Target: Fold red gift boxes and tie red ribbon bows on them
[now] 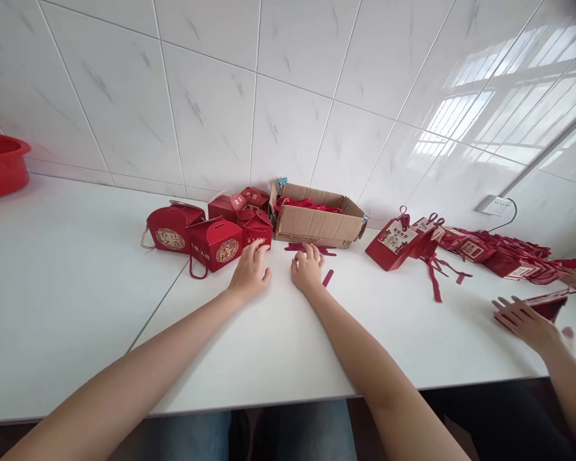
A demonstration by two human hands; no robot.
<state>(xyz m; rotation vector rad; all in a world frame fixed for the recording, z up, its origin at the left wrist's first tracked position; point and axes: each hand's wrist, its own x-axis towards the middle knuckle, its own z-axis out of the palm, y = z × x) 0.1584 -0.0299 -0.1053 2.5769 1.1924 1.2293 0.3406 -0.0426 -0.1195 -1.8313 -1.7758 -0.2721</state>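
Note:
My left hand (249,274) reaches forward over the white tabletop, fingers loosely apart, holding nothing that I can see. Its fingertips come up to a small red gift box (255,224), one of several red boxes grouped against the wall; whether they touch it I cannot tell. Just in front of it is a red box with a round gold emblem (216,243). My right hand (308,269) rests with bent, spread fingers at the near edge of some dark red ribbon strips (295,247). A short loose ribbon piece (328,278) lies beside that hand.
Behind my hands stands a cardboard box (317,223) with red ribbons inside. To the right are tagged red bags (392,244) and a red pile (513,253). A co-worker's hand (528,323) touches a dark red item. A red basin (2,166) sits far left.

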